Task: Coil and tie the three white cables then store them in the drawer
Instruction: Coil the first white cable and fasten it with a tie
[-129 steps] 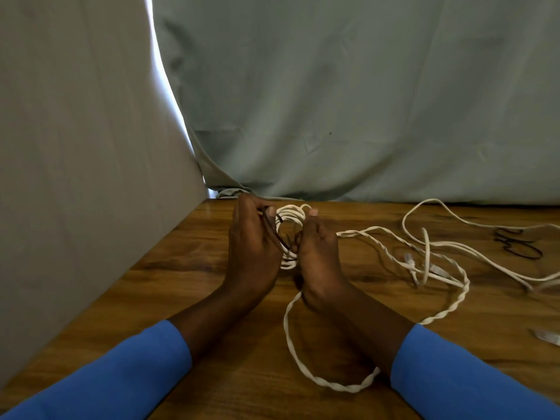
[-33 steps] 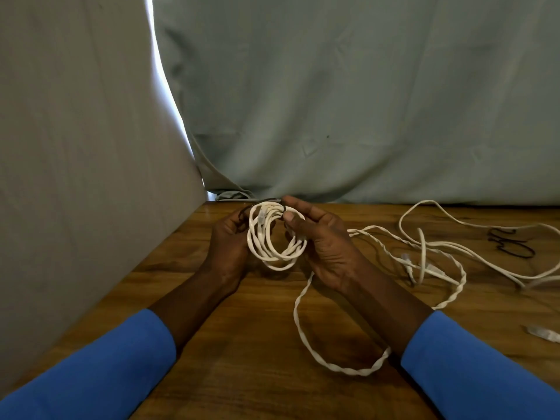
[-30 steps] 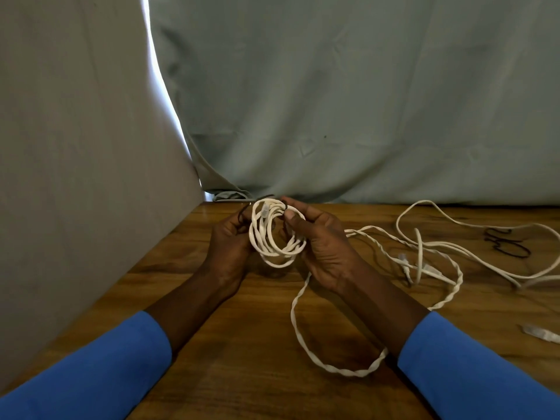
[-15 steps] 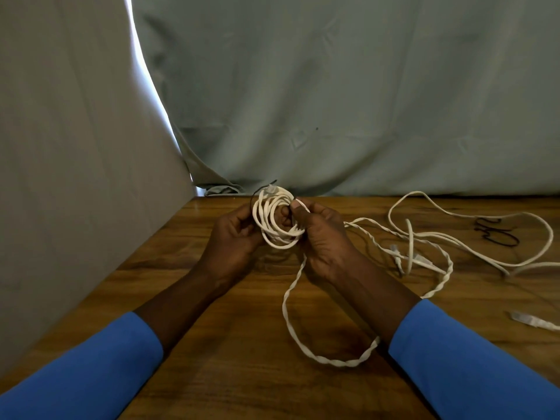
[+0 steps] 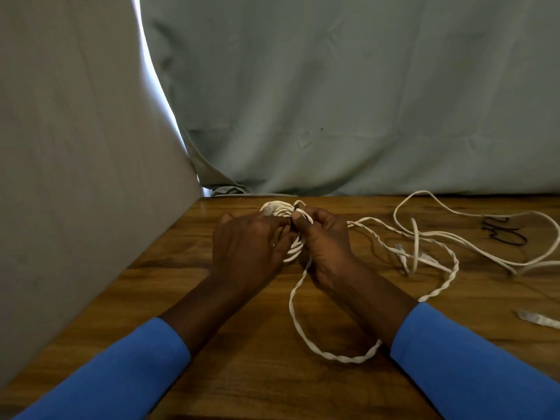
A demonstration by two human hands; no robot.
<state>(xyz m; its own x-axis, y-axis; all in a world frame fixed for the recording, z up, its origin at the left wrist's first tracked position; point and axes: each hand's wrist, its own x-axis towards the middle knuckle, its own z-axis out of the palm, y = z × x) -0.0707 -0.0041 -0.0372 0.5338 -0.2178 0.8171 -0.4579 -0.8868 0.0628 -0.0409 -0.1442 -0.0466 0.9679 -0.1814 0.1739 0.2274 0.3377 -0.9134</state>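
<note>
Hands reached forward from two blue sleeves point(image 5: 472, 365) at the near edge of the wooden surface point(image 5: 242, 374). Between the sleeves a twisted white tail point(image 5: 333, 356) lay in a loop and ran up under the right wrist towards the work.

Further in, the left hand point(image 5: 248, 250) was curled over the left side of a small white coil point(image 5: 274, 208), its back to the camera, gripping the turns; where its fingertips sat underneath could not be told. The right hand point(image 5: 328, 250) pinched the top of the same coil, its thumb pressed where a thin dark tie point(image 5: 294, 218) crossed the strands.

To the right, loose white cables point(image 5: 417, 234) sprawled uncoiled, with a pale plug point(image 5: 539, 319) near the right edge and spare black ties point(image 5: 504, 234) lying further back. Grey cloth point(image 5: 363, 101) hung behind, and a pale panel point(image 5: 75, 147) closed off the left.

This looked like the tying of the first coil, so the task was early. The next move would call for cinching the tie snugly around the bundle while the left hand kept the turns from springing apart. The remaining cables needed coiling, and no drawer was in view.
</note>
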